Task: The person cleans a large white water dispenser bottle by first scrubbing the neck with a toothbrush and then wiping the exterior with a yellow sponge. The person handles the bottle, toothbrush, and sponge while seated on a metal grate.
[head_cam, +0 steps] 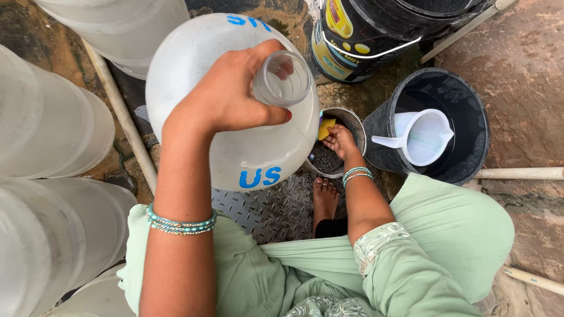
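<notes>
- Gripping the neck of the big translucent water jug (235, 117), my left hand (226, 97) is curled tight around it, the jug standing centre-frame.
- My right hand (339, 141) dips into the small steel bowl (352, 120) just right of the jug, fingers loosely bent beside a yellow sponge (326, 127); I cannot tell if it grasps anything.
- Farther right, a white plastic mug (423, 136) sits in a black bucket (470, 105).

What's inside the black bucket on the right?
Inside the black bucket sits a white plastic jug, handle pointing left. The dark floor of the bucket around it shows no other thing; whether water is in there cannot be told, and the jug covers what lies beneath it.
</notes>
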